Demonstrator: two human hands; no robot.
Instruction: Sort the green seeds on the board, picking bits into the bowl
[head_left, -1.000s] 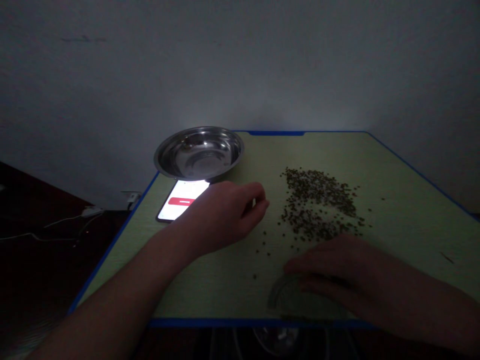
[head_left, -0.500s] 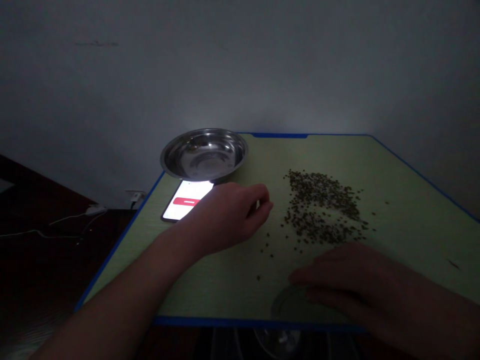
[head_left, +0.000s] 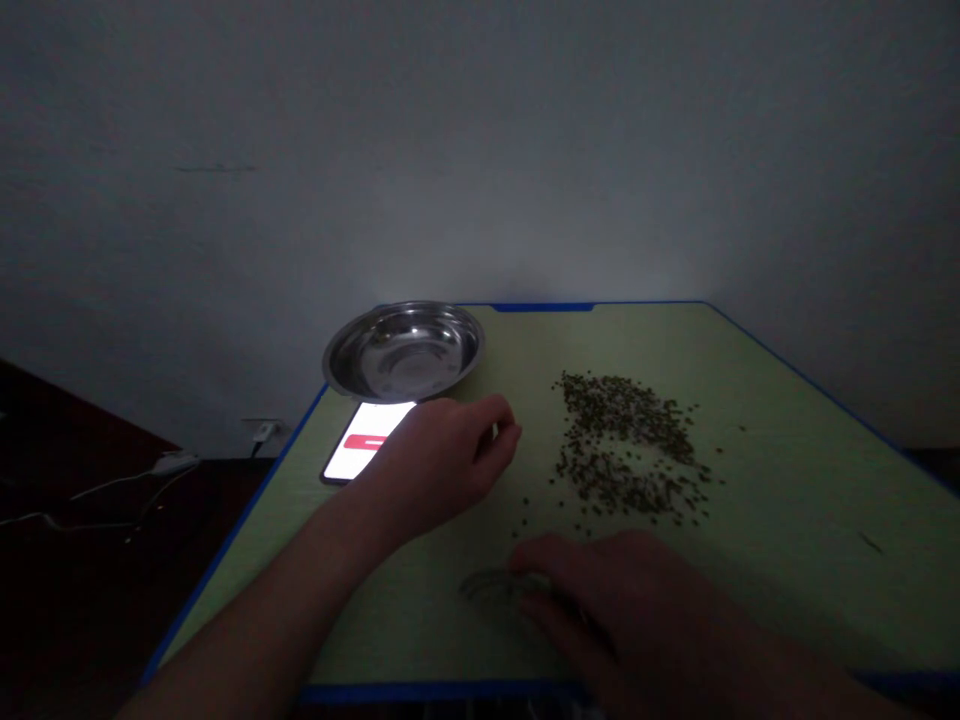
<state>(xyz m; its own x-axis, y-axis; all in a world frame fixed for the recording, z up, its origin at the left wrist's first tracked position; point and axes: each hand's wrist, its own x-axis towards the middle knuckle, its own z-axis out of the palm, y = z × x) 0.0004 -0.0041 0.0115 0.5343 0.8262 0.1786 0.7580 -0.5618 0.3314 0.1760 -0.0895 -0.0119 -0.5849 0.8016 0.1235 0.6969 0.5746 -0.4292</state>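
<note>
My left hand (head_left: 450, 450) hovers beside the phone, its thumb and fingers curled into a pinch; whatever may be between the tips is too small to see. To its right, small dark pellets or seeds (head_left: 630, 480) lie scattered in a loose patch on the light green table (head_left: 420, 620). Close to the near edge, my right hand (head_left: 615, 600) grips a clear, round-rimmed object (head_left: 487, 585), perhaps a see-through cup or lid; dim light and my fingers hide most of it.
A shiny steel bowl (head_left: 405, 355) stands at the back left corner. In front of it lies a phone (head_left: 360, 445) with a bright screen, partly covered by my left wrist. Cables and a plug (head_left: 176, 462) show at the far left, and a grey wall (head_left: 525, 150) rises behind.
My right hand has shifted left along the near edge, carrying the clear round object. The left hand keeps its pinch near the phone. The camera view has tilted up slightly.
</note>
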